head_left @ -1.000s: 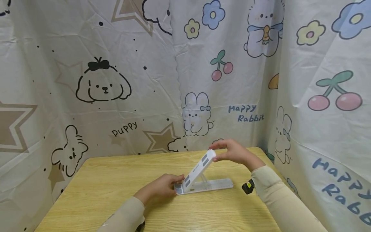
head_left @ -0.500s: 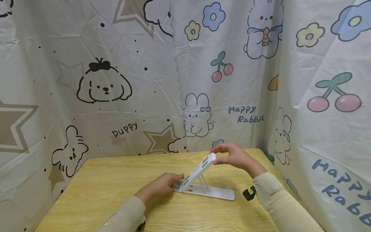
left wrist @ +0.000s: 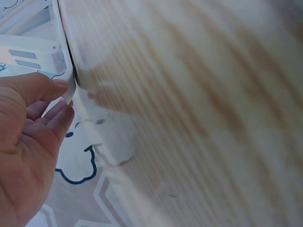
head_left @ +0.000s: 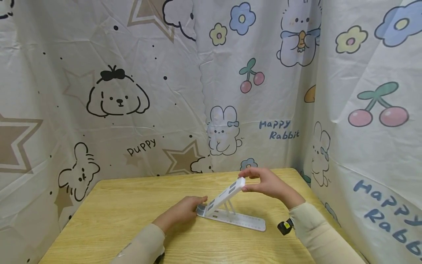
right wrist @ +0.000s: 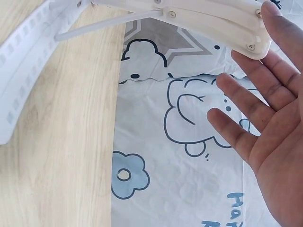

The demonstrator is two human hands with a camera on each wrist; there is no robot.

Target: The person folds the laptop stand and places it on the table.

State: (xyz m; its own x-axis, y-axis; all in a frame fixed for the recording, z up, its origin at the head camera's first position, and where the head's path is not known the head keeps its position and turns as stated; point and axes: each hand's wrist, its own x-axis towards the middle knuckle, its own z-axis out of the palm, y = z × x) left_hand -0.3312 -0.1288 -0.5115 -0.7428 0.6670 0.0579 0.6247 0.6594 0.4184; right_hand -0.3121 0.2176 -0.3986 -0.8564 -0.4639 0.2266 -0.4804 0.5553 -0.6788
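Left hand (head_left: 184, 209) pinches the hinge end of a white folding stand (head_left: 227, 195), grip nearly closed. Stand's mid-surface (head_left: 138, 203); base (head_left: 247, 220) points right, can't tell if fully flat. Panel (head_left: 224, 197) slants up rightward, thin struts (right wrist: 111, 25) below. Right hand (head_left: 267, 184): grip part-open, thumb and index finger at panel's raised end, other fingers spread. Black device (head_left: 285, 226) by right sleeve (head_left: 318, 229).

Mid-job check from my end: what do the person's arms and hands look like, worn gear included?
The left hand and right hand wear no gloves. Both arms have long beige fabric sleeves. A small, boxy black device with a yellow mark sits by the right cuff; a dark item peeks out by the left, mostly hidden.
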